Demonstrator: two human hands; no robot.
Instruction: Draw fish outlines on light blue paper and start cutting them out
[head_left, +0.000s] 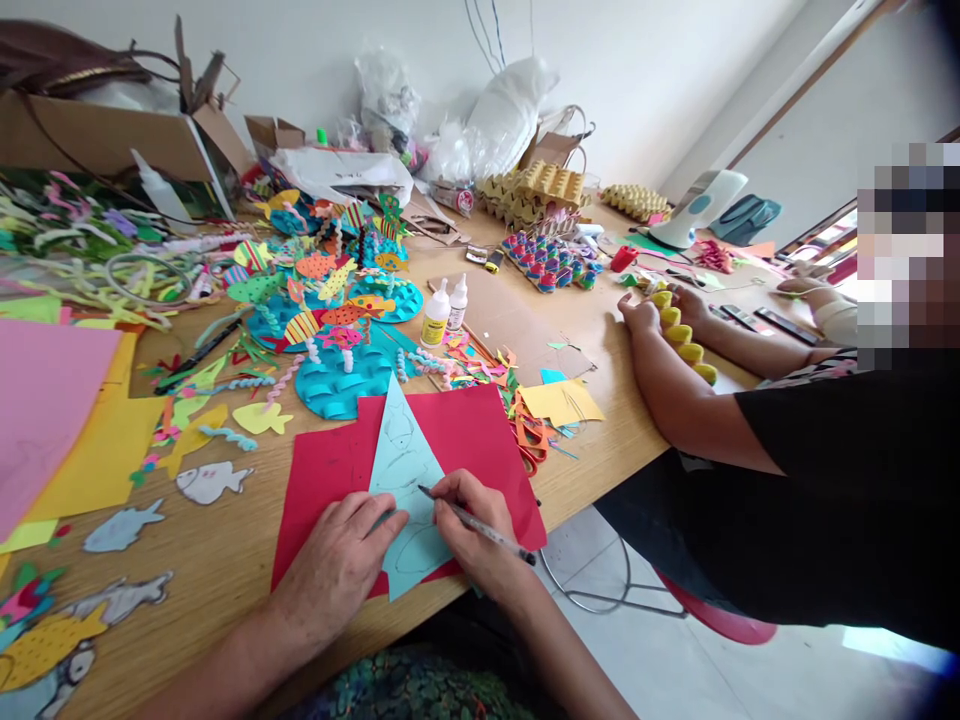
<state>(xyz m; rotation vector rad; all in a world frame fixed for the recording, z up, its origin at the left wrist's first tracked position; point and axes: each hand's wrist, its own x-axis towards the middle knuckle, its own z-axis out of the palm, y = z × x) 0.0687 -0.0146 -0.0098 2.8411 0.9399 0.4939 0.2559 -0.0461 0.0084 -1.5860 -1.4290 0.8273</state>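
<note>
In front of me a light blue paper piece (400, 462), tapering to a point at the far end, lies on red paper (480, 430). Fish outlines are drawn on it in dark line. My right hand (484, 535) grips a pen (480, 525), its tip touching or just above the middle of the blue paper. Spread over the paper's left edge, my left hand (341, 560) rests with its fingers flat and holds nothing. Left of the red paper lie cut-out fish, among them a white fish (214, 482) and a yellow fish (262, 417).
Blue bases with paper fish (337, 380) stand beyond the red paper, near two glue bottles (436, 318). Orange-handled scissors (531, 440) lie among scraps at its right. Another person (825, 470) at the right holds a yellow egg-carton strip (681, 335). Pink paper (52, 410) is at left.
</note>
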